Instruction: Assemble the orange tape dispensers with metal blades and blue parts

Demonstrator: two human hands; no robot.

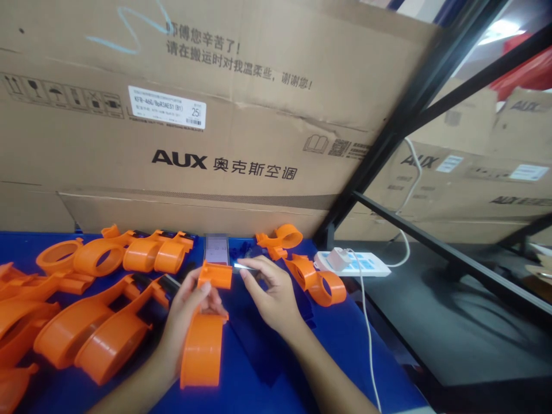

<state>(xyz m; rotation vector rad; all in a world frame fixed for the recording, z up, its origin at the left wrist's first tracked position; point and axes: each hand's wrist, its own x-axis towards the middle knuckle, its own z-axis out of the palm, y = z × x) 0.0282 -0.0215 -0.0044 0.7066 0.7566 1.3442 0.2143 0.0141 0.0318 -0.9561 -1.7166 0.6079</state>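
Observation:
My left hand (190,305) is closed around an orange plastic tape dispenser (202,351). Its wide ring hangs below the fingers, and its narrow head points right. My right hand (271,290) pinches a small dark strip with a shiny edge (242,267) close to the dispenser's head; whether the two touch, I cannot tell. Left of my hands, several more orange tape dispensers (114,345) lie in rows, some with black end pieces (168,284). Beyond my right hand rest a few orange dispensers (317,279) without visible black parts.
A phone-like device (216,248) lies at the back of the blue table (336,368). A white power strip (375,264) with a plug and cable sits at the right edge. Large cardboard boxes (241,115) stand behind, beside a black metal frame (375,155).

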